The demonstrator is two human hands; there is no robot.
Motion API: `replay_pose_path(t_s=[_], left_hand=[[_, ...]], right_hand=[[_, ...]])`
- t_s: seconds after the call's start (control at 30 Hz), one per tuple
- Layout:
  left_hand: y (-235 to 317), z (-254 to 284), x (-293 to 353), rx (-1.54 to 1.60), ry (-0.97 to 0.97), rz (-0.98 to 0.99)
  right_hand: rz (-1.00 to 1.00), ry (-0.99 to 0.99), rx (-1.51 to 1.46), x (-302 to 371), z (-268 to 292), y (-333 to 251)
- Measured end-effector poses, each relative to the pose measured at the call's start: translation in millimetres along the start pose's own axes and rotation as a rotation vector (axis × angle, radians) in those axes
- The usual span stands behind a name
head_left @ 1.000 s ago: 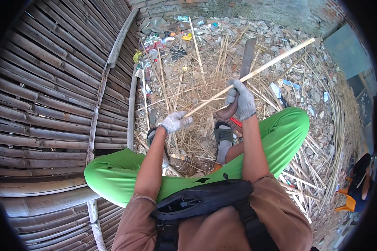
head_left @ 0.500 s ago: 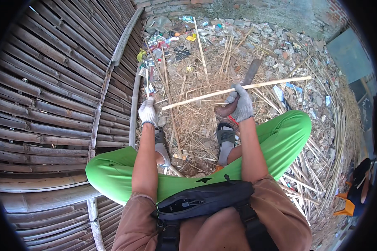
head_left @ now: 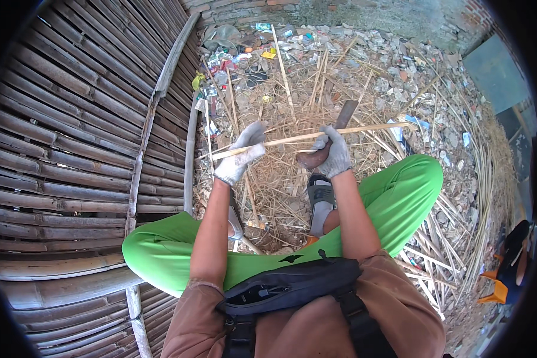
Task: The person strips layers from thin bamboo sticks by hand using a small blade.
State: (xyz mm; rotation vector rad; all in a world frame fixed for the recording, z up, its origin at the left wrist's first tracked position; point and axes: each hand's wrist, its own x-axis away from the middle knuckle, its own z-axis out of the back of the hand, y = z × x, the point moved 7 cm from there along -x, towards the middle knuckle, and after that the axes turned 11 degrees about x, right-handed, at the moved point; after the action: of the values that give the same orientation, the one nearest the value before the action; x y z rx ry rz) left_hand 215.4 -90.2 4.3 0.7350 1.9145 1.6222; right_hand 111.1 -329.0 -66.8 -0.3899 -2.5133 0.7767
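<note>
A long pale bamboo strip (head_left: 289, 139) lies crosswise between my gloved hands. My left hand (head_left: 240, 156) is around its left part, the strip running between thumb and fingers. My right hand (head_left: 335, 156) is closed on a machete and also steadies the strip near its middle. The machete's curved brown handle (head_left: 312, 159) sticks out left of my right fist. Its dark blade (head_left: 346, 112) points up and away, partly behind the strip. Both hands wear whitish knit gloves.
Straw and bamboo scraps (head_left: 280, 179) cover the ground between my sandalled feet. A bamboo slat wall (head_left: 89, 149) stands close on my left. Rubble and litter (head_left: 232, 56) lie toward the brick wall (head_left: 316, 11). Several long strips (head_left: 486, 173) lie at the right.
My left hand has moved right and up onto the strip's left end. My right hand has shifted slightly left with the machete, and the strip has slid leftward.
</note>
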Motion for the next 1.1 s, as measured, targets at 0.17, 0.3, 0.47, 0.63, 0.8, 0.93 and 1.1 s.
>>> replay_pose_path(t_s=[0.17, 0.3, 0.47, 0.63, 0.8, 0.93, 1.1], left_hand=[[89, -15, -21, 0.759, 0.18, -0.369], [167, 25, -4, 0.765, 0.315, -0.573], [235, 90, 48, 0.582, 0.596, -0.694], [234, 118, 68, 0.549, 0.705, -0.661], [216, 125, 68, 0.424, 0.831, -0.641], [191, 120, 54, 0.402, 0.89, -0.617], [183, 115, 41, 0.349, 0.858, -0.666]], right_hand=[[-0.106, -0.048, 0.084, 20, -31, 20], [-0.224, -0.167, 0.381, 32, -39, 51], [-0.198, -0.069, 0.712, 32, -26, 85], [-0.249, 0.245, 0.504, -5, 46, 118], [-0.198, 0.452, 0.371, -21, 85, 104], [-0.172, 0.42, 0.349, -26, 89, 94], [-0.129, 0.38, 0.488, -9, 61, 96]])
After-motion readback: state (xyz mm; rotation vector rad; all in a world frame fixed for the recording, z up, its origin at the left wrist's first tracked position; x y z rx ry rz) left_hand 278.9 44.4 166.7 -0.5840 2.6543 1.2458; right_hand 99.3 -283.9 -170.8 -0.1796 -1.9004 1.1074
